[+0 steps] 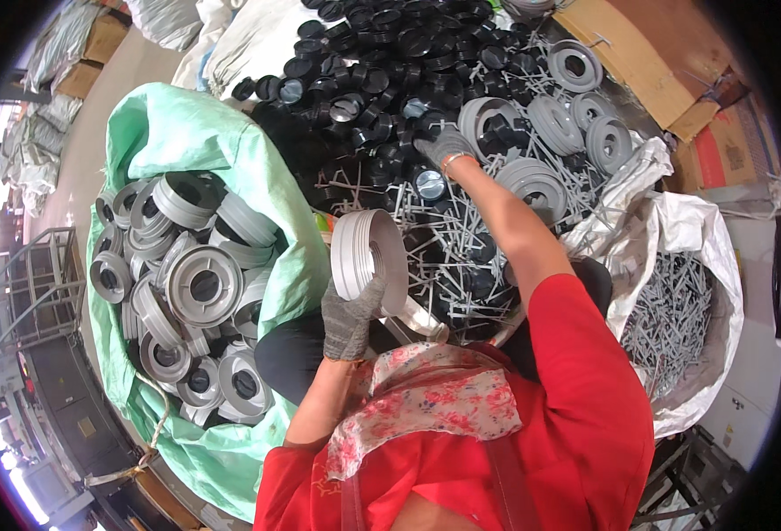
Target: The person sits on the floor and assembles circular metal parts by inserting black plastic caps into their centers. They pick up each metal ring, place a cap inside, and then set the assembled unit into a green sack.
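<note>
My left hand (352, 320), in a grey knit glove, is closed round a thick grey plastic ring (352, 255), held up on its edge in front of my lap. My right hand (444, 148), gloved the same way, reaches out to the far heap of black round caps (382, 53). Its fingers point down among the caps, and their tips are hidden, so I cannot tell whether it grips one. Beside that hand lies a grey ring (488, 119) with black inside it. Loose grey rods (461, 239) are strewn below my right forearm.
At my left stands a green woven sack (298, 203) full of grey rings (203, 285), several with black centres. To the right, a white sack (718, 230) holds grey rods (669, 310). More grey rings (609, 144) and an open cardboard box (647, 62) are at the far right.
</note>
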A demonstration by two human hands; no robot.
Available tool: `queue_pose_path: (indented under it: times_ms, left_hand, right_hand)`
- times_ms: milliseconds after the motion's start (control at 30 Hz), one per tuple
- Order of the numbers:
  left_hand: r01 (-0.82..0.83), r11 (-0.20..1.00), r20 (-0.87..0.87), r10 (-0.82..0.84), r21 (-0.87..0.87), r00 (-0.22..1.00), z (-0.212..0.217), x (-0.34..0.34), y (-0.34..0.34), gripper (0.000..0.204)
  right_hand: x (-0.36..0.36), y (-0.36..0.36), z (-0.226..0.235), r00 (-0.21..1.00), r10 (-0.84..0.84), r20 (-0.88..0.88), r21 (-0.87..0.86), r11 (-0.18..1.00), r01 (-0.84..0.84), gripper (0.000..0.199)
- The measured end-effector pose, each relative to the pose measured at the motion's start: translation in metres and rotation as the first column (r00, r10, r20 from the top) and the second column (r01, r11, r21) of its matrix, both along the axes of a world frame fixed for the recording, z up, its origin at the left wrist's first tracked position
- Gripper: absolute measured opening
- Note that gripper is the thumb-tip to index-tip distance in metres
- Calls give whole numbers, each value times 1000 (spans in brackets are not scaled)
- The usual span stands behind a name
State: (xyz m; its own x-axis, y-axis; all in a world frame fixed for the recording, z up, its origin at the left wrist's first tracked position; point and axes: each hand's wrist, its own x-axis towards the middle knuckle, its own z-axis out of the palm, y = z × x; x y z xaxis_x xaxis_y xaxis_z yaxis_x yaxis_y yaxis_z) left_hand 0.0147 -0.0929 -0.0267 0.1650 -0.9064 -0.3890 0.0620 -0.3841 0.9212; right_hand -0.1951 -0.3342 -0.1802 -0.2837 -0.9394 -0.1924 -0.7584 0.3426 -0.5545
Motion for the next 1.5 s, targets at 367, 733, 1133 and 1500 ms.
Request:
queue_pose_path:
  times_ms: [367, 733, 1133, 1500]
  left_hand:
    - [-56, 996, -510, 85, 71, 856, 2, -17, -5, 48]
    - [93, 989, -259, -120, -115, 958, 24, -19, 28, 52]
    - [291, 956, -665, -200, 28, 720, 46, -9, 23, 59]
    - [148, 983, -285, -173, -108, 943, 39, -23, 34, 44]
  right_hand:
    - [-5, 118, 132, 647, 759, 76, -387, 620, -682, 33]
    - [2, 197, 204, 574, 817, -58, -266, 542, -797, 73]
    - [-9, 209, 217, 203, 877, -435, -334, 52, -941, 47]
    - [-1, 193, 198, 549, 749, 372, 5, 589, -808, 72]
